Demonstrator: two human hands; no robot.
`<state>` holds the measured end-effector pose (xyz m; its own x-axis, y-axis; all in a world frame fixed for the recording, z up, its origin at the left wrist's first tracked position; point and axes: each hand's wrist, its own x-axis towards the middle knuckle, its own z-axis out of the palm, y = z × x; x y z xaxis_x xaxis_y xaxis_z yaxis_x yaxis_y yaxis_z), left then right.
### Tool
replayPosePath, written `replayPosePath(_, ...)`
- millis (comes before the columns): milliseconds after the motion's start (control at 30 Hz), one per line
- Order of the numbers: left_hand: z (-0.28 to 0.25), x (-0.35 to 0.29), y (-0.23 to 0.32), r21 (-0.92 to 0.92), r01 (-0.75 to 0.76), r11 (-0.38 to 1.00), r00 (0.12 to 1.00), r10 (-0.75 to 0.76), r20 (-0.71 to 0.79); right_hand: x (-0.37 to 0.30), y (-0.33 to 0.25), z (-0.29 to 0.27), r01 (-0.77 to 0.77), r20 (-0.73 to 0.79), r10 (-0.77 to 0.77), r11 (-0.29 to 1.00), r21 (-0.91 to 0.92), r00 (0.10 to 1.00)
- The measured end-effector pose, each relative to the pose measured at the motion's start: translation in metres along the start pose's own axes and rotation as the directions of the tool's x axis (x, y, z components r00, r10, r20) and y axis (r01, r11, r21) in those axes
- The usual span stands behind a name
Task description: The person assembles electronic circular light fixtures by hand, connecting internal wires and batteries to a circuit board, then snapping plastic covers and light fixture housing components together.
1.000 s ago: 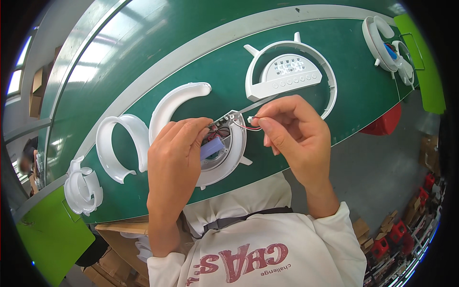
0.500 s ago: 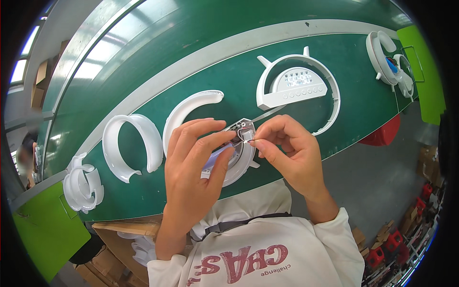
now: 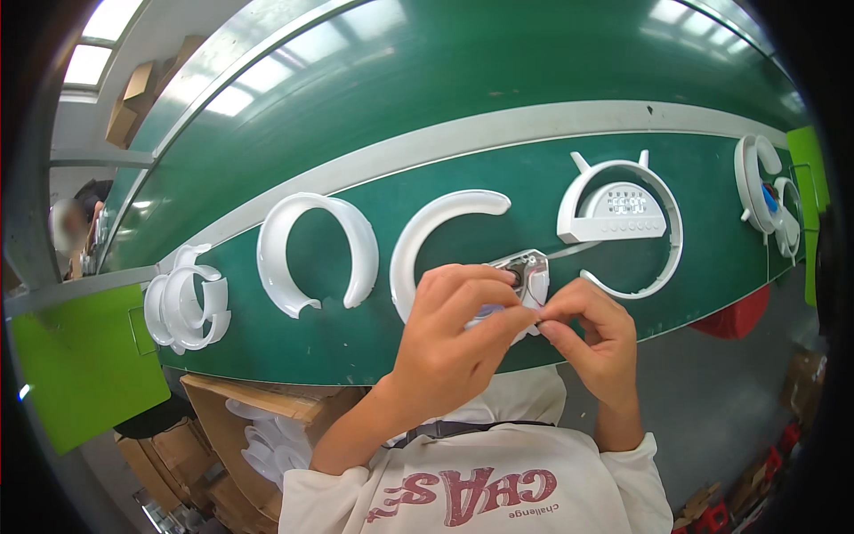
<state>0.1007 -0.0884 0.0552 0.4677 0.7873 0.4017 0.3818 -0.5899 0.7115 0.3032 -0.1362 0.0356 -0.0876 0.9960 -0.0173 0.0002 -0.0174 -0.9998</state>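
Note:
Just in front of me, my left hand point(image 3: 463, 334) and my right hand point(image 3: 594, 336) meet with thumb and forefinger pinched together. Between their fingertips is a thin wire point(image 3: 538, 323), mostly covered by the fingers. Beneath and behind them lies an opened white plastic housing point(image 3: 534, 264) with small electronic parts inside, partly hidden by my left hand. A flat ribbon cable point(image 3: 574, 252) runs from it to a white clock unit point(image 3: 620, 209) with a digital display and a row of buttons, sitting inside a white ring frame point(image 3: 678, 233) with two ear-like prongs.
A curved white cover point(image 3: 411, 240) and a wide white ring shell point(image 3: 274, 254) lie to the left on the green table point(image 3: 347, 347). Nested white parts point(image 3: 187, 307) stand at its left end, more assemblies point(image 3: 756, 191) at the right. A cardboard box point(image 3: 231, 436) of white pieces sits below.
My left hand has come in from being spread apart to a pinch at my right fingertips. The view has shifted, so the table things appear farther right.

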Motion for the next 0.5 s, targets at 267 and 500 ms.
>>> replayPosePath(267,-0.008,-0.005,-0.001,0.155,-0.109,0.982,0.994,0.112,-0.010,0.007,-0.001,0.002,-0.181,0.098,0.165,0.966,0.187,0.981)
replayPosePath(500,-0.006,-0.010,0.010,0.009,0.188,0.982,0.982,-0.188,0.003,0.007,-0.007,0.005,0.032,0.008,-0.031,0.987,-0.160,0.999)
